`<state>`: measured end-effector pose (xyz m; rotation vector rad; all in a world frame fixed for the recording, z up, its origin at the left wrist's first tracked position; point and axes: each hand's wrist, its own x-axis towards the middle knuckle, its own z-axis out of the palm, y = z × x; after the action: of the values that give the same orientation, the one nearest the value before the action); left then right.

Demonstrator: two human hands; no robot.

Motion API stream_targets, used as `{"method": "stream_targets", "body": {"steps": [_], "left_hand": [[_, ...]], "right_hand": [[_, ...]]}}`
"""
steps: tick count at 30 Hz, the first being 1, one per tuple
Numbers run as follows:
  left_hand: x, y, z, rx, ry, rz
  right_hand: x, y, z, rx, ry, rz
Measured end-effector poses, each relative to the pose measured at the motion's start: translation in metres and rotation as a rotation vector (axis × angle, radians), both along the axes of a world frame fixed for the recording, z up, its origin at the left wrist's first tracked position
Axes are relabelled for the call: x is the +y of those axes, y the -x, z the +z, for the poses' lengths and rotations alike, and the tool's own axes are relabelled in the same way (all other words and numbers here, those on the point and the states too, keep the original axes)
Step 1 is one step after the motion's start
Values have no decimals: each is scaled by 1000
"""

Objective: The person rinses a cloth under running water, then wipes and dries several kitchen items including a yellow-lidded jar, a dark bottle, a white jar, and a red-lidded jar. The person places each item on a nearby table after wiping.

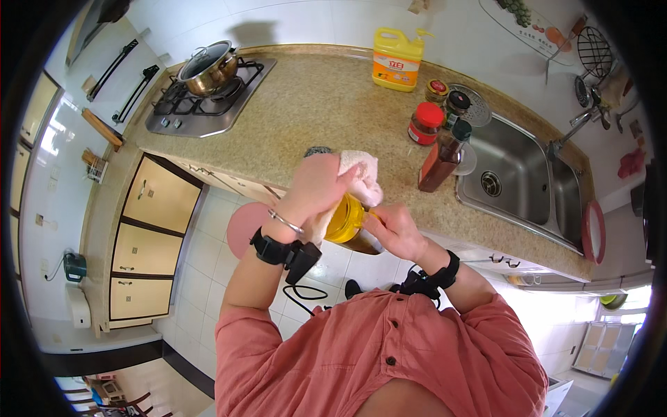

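Observation:
My left hand [319,180] is closed on a whitish cloth [360,177], which lies against the side and rim of a jug with a yellow top [345,219]. My right hand [396,229] grips the jug by its yellow handle. The jug is held in front of the counter's edge, tilted, with its mouth towards me; its lower part looks clear and dark. A dark grey scouring pad [317,151] lies on the counter just beyond my left hand, partly hidden by it.
On the counter [323,99] stand a sauce bottle [443,159], a red-lidded jar [426,124], smaller jars and a yellow detergent jug [397,61]. A steel sink [508,172] is at right. A lidded pot [208,70] sits on the gas hob [224,117]. A pink round stool [247,229] stands below.

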<state>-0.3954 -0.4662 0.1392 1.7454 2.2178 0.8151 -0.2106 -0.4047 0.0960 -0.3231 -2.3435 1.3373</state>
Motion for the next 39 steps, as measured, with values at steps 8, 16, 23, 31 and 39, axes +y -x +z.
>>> {"method": "stream_targets", "body": {"steps": [8, 16, 23, 31, 39], "left_hand": [[-17, 9, -40, -1352, -123, 80], [-18, -21, -64, -1291, -548, 230], [-26, -46, -67, -666, -807, 252], [-20, -48, -67, -75, -713, -116], [-12, -54, -53, 184, -697, -24]], "right_hand": [[17, -15, 10, 64, 529, -57], [15, 12, 19, 203, 793, -296], [24, 30, 23, 221, 940, -376], [23, 45, 26, 200, 736, -406], [18, 45, 32, 218, 765, -423]]}}
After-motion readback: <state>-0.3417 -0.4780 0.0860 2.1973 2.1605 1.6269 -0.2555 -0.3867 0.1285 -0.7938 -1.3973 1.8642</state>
